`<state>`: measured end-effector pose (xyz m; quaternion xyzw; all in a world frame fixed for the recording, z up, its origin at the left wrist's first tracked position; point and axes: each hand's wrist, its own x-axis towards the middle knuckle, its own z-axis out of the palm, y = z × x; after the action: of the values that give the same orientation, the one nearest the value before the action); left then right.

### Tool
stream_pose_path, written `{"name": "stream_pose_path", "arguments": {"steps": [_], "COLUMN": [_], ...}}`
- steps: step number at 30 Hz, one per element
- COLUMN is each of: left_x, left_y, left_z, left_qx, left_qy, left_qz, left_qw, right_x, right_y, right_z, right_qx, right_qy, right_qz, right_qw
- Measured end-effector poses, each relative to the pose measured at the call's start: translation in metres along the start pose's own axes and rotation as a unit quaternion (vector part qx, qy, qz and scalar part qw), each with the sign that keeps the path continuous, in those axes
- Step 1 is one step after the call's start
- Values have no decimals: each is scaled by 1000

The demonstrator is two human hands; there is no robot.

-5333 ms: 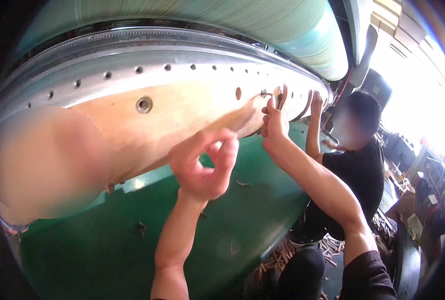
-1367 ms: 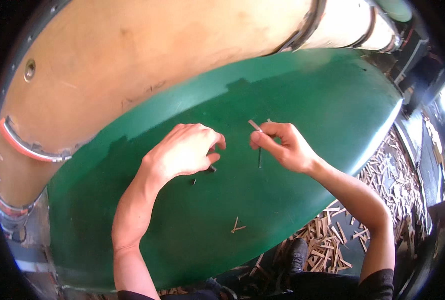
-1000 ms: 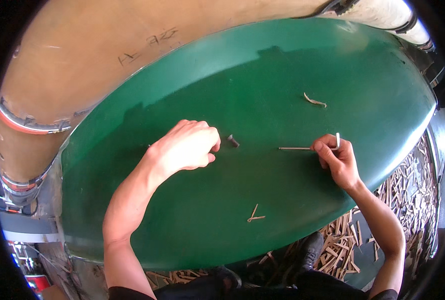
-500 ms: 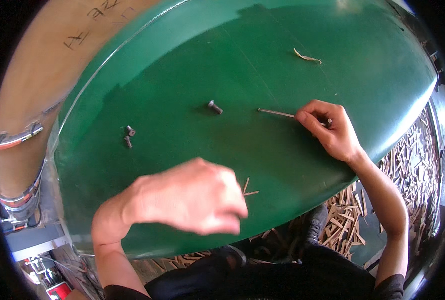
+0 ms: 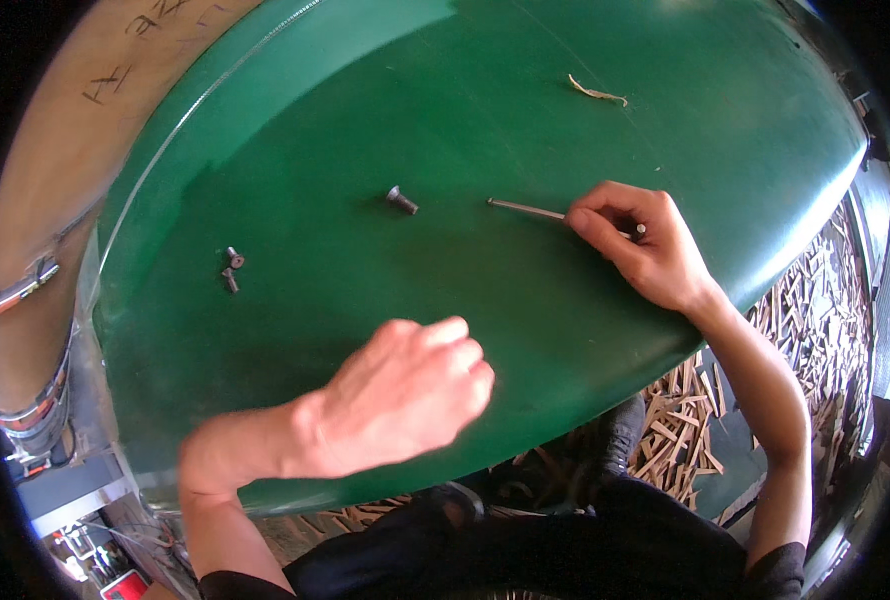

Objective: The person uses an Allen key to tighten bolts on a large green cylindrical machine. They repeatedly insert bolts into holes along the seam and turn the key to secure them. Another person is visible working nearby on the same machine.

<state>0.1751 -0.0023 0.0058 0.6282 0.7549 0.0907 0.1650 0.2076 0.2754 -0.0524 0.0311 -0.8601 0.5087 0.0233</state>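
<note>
The right hand [image 5: 637, 245] lay on the green curved surface [image 5: 465, 110] of a large machine cover, and its fingers were closed around one end of a thin metal hex key [image 5: 527, 208]. The long part of the key pointed to the left from the fingers and rested flat on the green surface. The short bent end of the key showed just beside the knuckles, on the right side of the hand.

The left hand [image 5: 405, 390] was lower in the picture, near the front edge of the green surface. Its fingers were curled in a loose fist, back upward. I could not tell if something was inside it, because the palm was hidden.

The two hands were well apart from each other. Between them, and a little higher, one dark bolt [image 5: 401, 201] with a flat head lay on its side, near the free tip of the key but not touching it. Two smaller dark bolts [image 5: 232, 270] lay close together further to the left. A pale, thin wood shaving [image 5: 597, 94] lay near the top of the green surface.

At the left, a big pale cylinder [image 5: 55, 190] with a metal band ran beside the green cover. Below at the right, many wooden scraps [image 5: 795, 330] covered the floor, beside the person's dark shoe [image 5: 620, 440].
</note>
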Motion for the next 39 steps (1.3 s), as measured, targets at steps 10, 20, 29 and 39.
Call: {"name": "stream_pose_path", "arguments": {"steps": [10,20,29,39], "left_x": [16,12,31,35], "left_y": [-21,-96,-88,-89], "left_z": [-38,-23,-34,-32], "left_qx": [238,161,125,122], "left_qy": [71,127,151,174], "left_qz": [-85,-171,-164,-138], "left_qw": [965,964,967,967], "right_x": [-1,0,-2,76], "right_y": [-6,-18,-17,22], "right_z": [-2,-7,-2,-57], "right_qx": [-20,-74,-135,-355], "right_qy": [-4,1,13,129], "right_qz": [1,-34,-83,-42], "right_qw": [1000,997,987,925]}}
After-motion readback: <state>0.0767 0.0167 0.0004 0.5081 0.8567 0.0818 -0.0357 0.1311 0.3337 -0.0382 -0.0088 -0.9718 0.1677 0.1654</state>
